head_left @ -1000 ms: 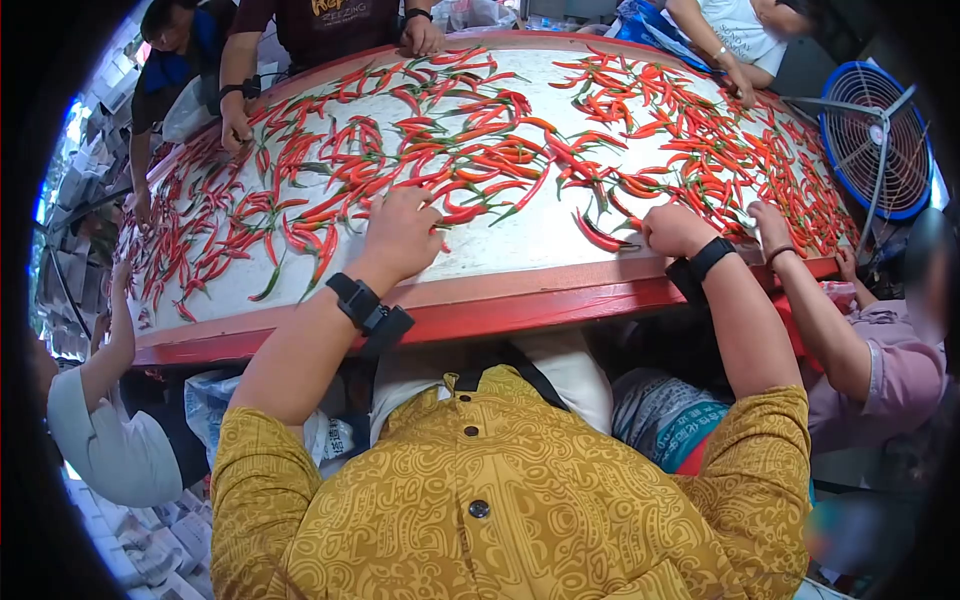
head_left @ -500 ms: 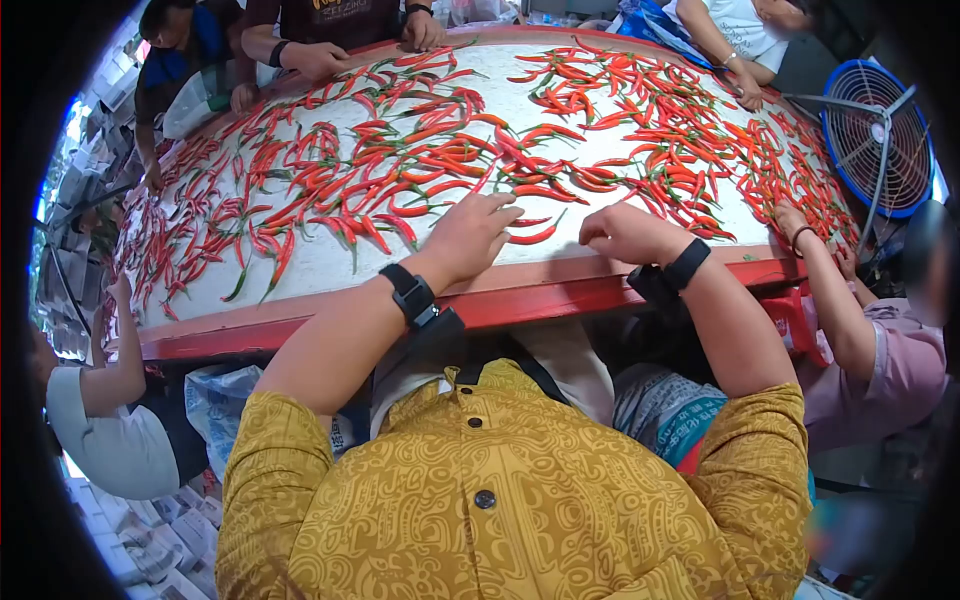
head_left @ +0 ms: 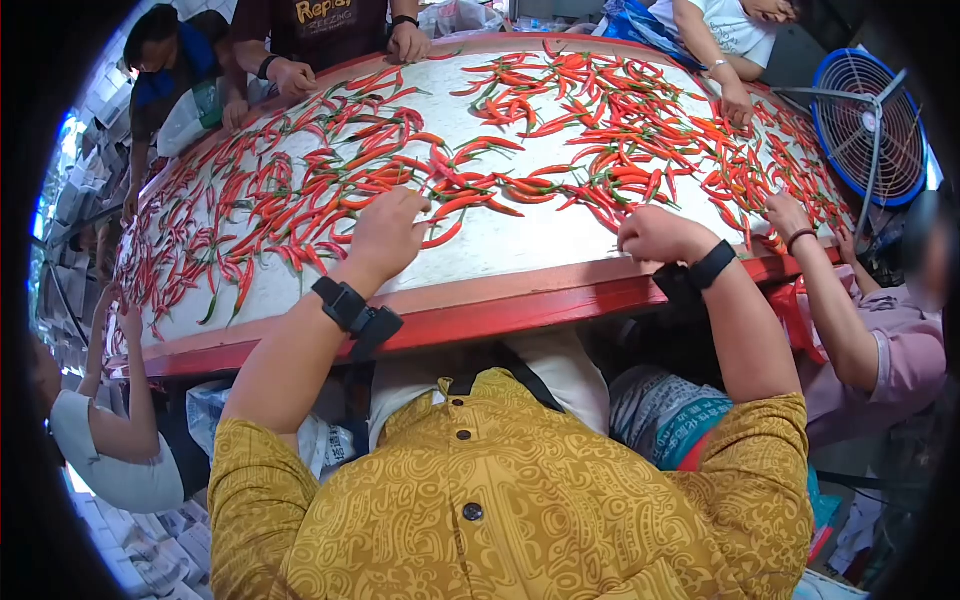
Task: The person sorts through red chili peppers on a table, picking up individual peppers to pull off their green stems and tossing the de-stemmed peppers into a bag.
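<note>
Red chili peppers (head_left: 325, 205) with green stems lie scattered over a broad white tabletop (head_left: 520, 240). My left hand (head_left: 388, 235) is low over the near middle of it, fingers bent but apart, touching or just beside several peppers. A single curved chili pepper (head_left: 445, 237) lies right by its fingertips. My right hand (head_left: 662, 236) is further right, by the lower edge of another pepper cluster (head_left: 615, 190). Its fingers are curled together, and whatever they may hold is hidden. Both wrists wear black bands.
A red wooden rim (head_left: 500, 318) borders the table in front of me. Other people's hands work around it: one on the right (head_left: 790, 215), one at the far right (head_left: 737, 103), others at the far left. A blue-rimmed fan (head_left: 868, 125) stands at the right.
My left hand has moved left, and the peppers by its fingers have shifted left too. My right hand has moved slightly right, to the pepper cluster's edge. The whole view has shifted somewhat.
</note>
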Tool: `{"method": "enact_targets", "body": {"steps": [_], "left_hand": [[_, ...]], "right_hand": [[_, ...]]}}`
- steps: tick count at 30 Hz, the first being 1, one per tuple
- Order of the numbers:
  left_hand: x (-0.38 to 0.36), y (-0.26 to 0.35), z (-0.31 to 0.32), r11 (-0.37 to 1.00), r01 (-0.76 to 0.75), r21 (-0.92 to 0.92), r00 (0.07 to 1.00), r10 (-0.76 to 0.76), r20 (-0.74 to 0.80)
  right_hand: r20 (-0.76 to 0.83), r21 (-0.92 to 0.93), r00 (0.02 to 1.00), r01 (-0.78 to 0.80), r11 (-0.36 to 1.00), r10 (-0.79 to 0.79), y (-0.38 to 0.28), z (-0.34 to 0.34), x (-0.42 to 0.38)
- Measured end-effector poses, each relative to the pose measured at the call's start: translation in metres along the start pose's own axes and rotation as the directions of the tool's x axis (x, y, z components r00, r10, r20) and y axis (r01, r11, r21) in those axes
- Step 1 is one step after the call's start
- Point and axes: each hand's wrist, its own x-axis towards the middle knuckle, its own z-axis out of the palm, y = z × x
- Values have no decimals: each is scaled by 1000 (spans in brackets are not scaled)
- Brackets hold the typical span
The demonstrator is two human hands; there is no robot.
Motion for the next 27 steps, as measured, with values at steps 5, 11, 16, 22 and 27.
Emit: {"method": "enact_targets", "body": {"steps": [5, 11, 16, 22, 27], "left_hand": [[22, 63, 31, 962, -200, -188, 975, 215, 60], [35, 103, 56, 992, -55, 112, 931, 10, 364], [33, 52, 59, 976, -16, 216, 974, -34, 224], [77, 122, 76, 955, -237, -179, 967, 249, 53], [85, 197, 125, 842, -435, -319, 877, 477, 63]], "right_hand": [[-96, -210, 988, 100, 973, -122, 26, 14, 13], [-264, -27, 866, 433, 901, -424, 45, -10, 2], [-156, -270, 987, -75, 960, 33, 117, -32, -9], [-180, -224, 941, 245, 943, -287, 123, -22, 21], [-354, -213, 925, 67, 975, -141, 141, -45, 3]]}}
